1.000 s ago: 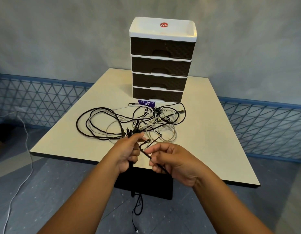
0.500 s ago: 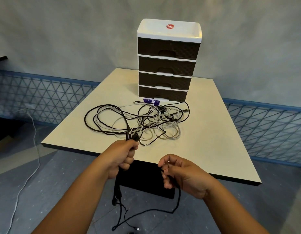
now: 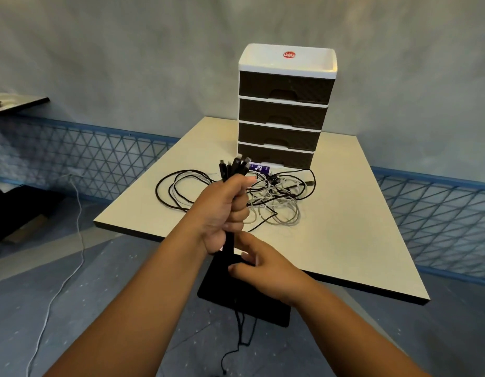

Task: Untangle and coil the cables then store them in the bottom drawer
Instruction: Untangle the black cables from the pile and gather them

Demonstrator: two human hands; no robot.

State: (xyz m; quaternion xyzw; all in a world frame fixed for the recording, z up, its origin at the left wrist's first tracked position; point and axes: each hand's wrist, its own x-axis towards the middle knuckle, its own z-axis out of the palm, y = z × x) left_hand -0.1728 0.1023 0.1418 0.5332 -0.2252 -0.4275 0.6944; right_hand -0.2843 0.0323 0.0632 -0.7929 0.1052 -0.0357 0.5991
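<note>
Drawer unit (image 3: pixel 284 110) behind cable tangle (image 3: pixel 274 202) on table (image 3: pixel 352 227).
Left hand (image 3: pixel 225 210) before the tangle; right hand (image 3: pixel 263 265) below it.

A bare indoor room, more a staged workspace than a home: a plain grey wall (image 3: pixel 127 50) with a blue triangle-patterned band (image 3: pixel 72 156) along its foot, and a speckled grey floor (image 3: pixel 86 281). A cream worktop (image 3: pixel 358 227) carries a plastic drawer unit (image 3: pixel 284 110) near its far edge, and a second table's corner (image 3: pixel 21 103) shows at left.

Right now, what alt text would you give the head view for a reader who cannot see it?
A person's left hand grips a bundle of black cables, connector ends sticking up, while the right hand reaches for the strands hanging below. Behind them, tangled black and white cables lie on a beige table before a closed four-drawer organizer.
</note>
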